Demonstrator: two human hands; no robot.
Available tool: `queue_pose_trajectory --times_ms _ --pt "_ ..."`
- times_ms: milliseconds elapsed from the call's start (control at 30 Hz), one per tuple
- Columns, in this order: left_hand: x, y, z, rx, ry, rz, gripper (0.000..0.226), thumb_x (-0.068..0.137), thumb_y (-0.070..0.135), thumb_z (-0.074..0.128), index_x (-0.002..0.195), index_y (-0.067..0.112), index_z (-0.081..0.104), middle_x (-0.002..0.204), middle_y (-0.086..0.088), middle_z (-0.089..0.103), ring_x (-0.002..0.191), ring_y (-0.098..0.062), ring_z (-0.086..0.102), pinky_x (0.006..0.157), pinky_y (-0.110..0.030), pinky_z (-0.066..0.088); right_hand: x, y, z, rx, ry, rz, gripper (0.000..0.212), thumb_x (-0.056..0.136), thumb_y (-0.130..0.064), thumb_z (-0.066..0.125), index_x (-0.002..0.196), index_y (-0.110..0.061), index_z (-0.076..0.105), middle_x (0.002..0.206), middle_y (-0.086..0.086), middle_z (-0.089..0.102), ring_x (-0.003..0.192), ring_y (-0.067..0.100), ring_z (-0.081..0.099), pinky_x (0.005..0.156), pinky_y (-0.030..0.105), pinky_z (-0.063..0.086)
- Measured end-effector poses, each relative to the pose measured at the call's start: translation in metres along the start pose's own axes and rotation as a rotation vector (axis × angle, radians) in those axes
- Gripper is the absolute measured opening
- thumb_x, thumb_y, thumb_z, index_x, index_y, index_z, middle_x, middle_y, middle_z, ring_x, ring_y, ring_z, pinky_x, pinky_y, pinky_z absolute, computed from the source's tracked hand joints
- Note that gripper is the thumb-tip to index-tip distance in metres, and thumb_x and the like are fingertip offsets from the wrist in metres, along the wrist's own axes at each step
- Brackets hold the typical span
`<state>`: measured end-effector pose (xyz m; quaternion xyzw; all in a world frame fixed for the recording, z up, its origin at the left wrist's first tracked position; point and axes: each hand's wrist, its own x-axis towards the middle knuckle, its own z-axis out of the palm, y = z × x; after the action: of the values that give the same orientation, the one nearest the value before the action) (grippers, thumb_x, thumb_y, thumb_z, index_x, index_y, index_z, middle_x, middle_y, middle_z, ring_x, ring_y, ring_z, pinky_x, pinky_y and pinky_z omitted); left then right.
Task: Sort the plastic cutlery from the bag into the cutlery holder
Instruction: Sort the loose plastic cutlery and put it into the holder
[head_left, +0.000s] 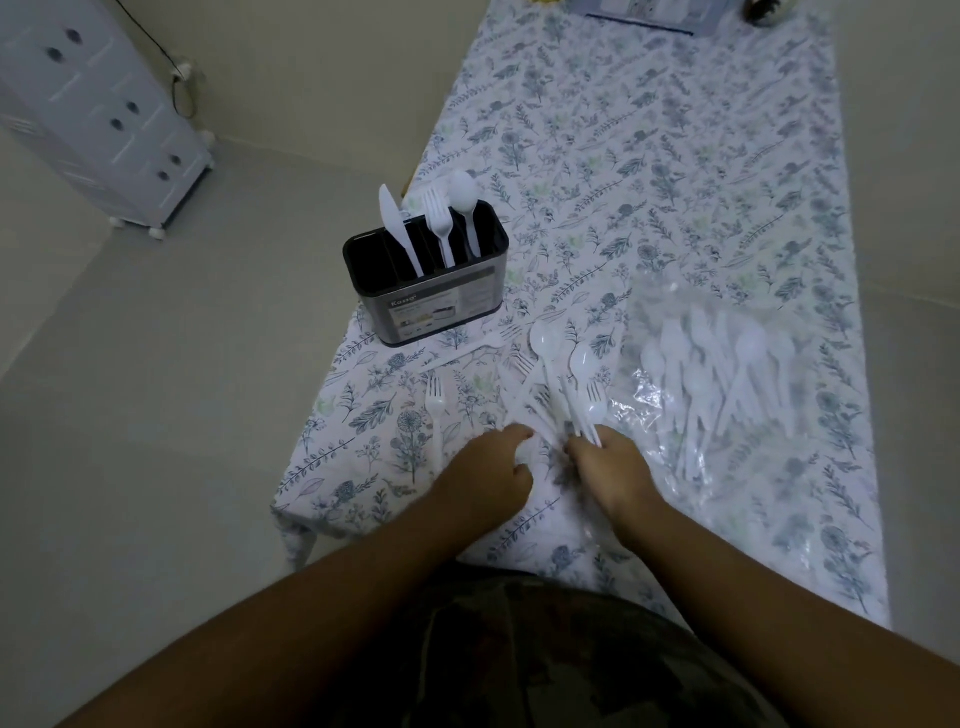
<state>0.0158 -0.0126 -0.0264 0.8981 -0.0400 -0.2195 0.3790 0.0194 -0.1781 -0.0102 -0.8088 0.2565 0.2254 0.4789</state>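
Two grips on floral tablecloth (675, 182): right hand (615, 467) pinches white cutlery (576, 410), left hand (488, 475) curled, empty

- Cutlery holder (426, 283): black, set near the table's left edge; one knife (396, 228), one fork (439, 223), one spoon (465, 208) stood upright inside.
- Clear bag (727, 374): laid flat, white cutlery inside.
- Right hand (613, 467): a bundle of spoons and forks (566, 379) is gripped.
- Left hand (493, 478): curled on the floral tablecloth (649, 156).

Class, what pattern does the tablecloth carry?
White tablecloth printed with blue-grey leaves and flowers; seen in the head view.
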Motion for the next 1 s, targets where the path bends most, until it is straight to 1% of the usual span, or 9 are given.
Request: queue_pose_trajectory --times_ms 67,133,233,367,433,533,667,833,1000 --pt "0.012 0.009 0.006 0.105 -0.078 0.03 0.063 0.095 0.02 0.049 0.155 0.022 0.029 0.124 -0.013 0.06 0.109 -0.026 0.059 0.096 -0.037 0.049 -0.001 0.0 -0.006 0.113 0.021 0.066 0.026 0.081 -0.034 0.056 0.081 -0.015 0.073 0.079 0.011 0.076 0.08 0.032 0.073 0.081 0.05 0.058" --pt "0.02 0.012 0.011 0.184 -0.114 0.024 0.067 0.096 0.022 0.047 0.158 0.027 0.02 0.131 -0.011 0.055 0.114 -0.025 0.055 0.098 -0.04 0.049 -0.003 -0.001 -0.01 0.144 0.018 0.087 0.019 0.083 -0.025 0.055 0.073 -0.016 0.068 0.072 0.007 0.072 0.074 0.029 0.069 0.076 0.043 0.055" --pt "0.02 0.006 0.014 0.231 -0.11 0.025 0.056 0.096 0.02 0.046 0.15 0.026 0.034 0.119 -0.01 0.055 0.106 -0.025 0.057 0.088 -0.036 0.05 -0.005 0.002 -0.015 0.135 0.035 0.108 0.026 0.086 -0.015 0.053 0.06 -0.017 0.057 0.061 0.003 0.059 0.065 0.023 0.055 0.069 0.037 0.044" --pt "0.014 0.0 0.015 0.21 0.012 0.051 0.014 0.094 0.02 0.048 0.108 0.022 0.05 0.093 -0.006 0.053 0.068 -0.012 0.048 0.056 -0.027 0.041 -0.004 0.006 -0.021 0.282 0.02 0.204 0.02 0.084 -0.008 0.048 0.066 -0.011 0.055 0.054 0.004 0.05 0.051 0.02 0.043 0.058 0.035 0.038" --pt "0.012 0.001 0.017 0.223 0.067 0.017 0.007 0.096 0.027 0.049 0.1 0.022 0.048 0.092 -0.004 0.049 0.067 -0.011 0.046 0.055 -0.026 0.038 -0.005 0.007 -0.021 0.409 -0.031 0.238 0.014 0.086 -0.003 0.042 0.079 -0.006 0.053 0.054 0.008 0.046 0.044 0.019 0.038 0.049 0.031 0.035" --pt "0.014 0.0 0.018 0.268 0.104 -0.039 0.018 0.097 0.032 0.051 0.106 0.017 0.051 0.097 -0.005 0.044 0.076 -0.018 0.049 0.063 -0.028 0.042 -0.005 0.009 -0.017 0.424 -0.115 0.242 0.017 0.091 -0.002 0.04 0.09 -0.006 0.056 0.053 0.006 0.043 0.042 0.017 0.032 0.045 0.027 0.027" --pt "0.013 -0.001 0.008 0.275 0.106 -0.107 0.007 0.092 0.015 0.048 0.098 0.016 0.047 0.099 -0.009 0.048 0.077 -0.021 0.049 0.061 -0.03 0.041 -0.001 0.01 -0.009 0.273 -0.228 0.179 0.013 0.091 -0.006 0.05 0.098 -0.009 0.06 0.066 0.007 0.054 0.051 0.019 0.044 0.047 0.03 0.035" --pt "0.004 -0.011 -0.006 0.127 0.177 -0.091 0.015 0.081 0.012 0.061 0.083 0.016 0.047 0.074 -0.002 0.05 0.062 -0.015 0.044 0.052 -0.03 0.035 0.0 0.002 0.005 0.315 -0.361 0.189 0.014 0.085 -0.004 0.051 0.099 -0.008 0.053 0.076 0.014 0.06 0.065 0.025 0.059 0.057 0.035 0.048" --pt "-0.008 -0.017 -0.011 -0.158 0.247 -0.116 0.017 0.077 0.009 0.068 0.078 0.018 0.054 0.065 0.004 0.056 0.054 -0.003 0.047 0.053 -0.016 0.04 0.001 -0.007 0.015 0.377 -0.412 0.196 0.018 0.089 0.007 0.053 0.096 -0.009 0.057 0.08 0.016 0.061 0.066 0.024 0.063 0.059 0.037 0.051"
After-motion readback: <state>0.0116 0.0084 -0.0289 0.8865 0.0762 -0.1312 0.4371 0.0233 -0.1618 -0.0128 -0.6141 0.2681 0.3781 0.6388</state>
